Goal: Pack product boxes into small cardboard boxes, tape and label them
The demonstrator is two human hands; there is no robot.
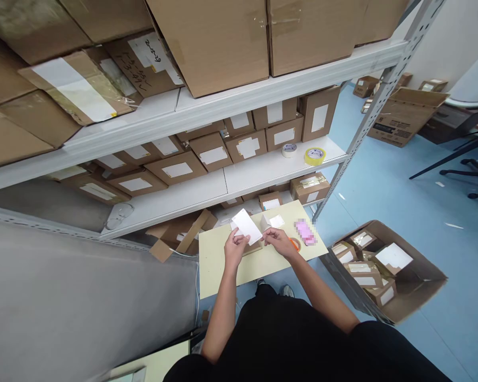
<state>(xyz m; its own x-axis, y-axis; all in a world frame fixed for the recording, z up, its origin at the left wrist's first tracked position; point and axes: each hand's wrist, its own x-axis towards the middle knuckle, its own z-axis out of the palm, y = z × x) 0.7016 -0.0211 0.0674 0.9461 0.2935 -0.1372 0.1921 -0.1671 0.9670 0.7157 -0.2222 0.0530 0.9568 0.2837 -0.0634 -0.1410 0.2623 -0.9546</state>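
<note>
My left hand is closed on a white label sheet, with the thumb on its near edge. At the sheet's right corner, my right hand pinches with thumb and forefinger. Both hands are above a small pale yellow table. A flat brown cardboard box lies partly hidden under the sheet. Just beyond my right hand are a small white block-like stack and a white paper. An orange tape roll lies partly behind my right wrist, beside a blurred pink object.
Metal shelving with labelled cardboard boxes stands in front. On its middle shelf sit a white tape roll and a yellow tape roll. A large open carton holding several small boxes stands on the floor to the right.
</note>
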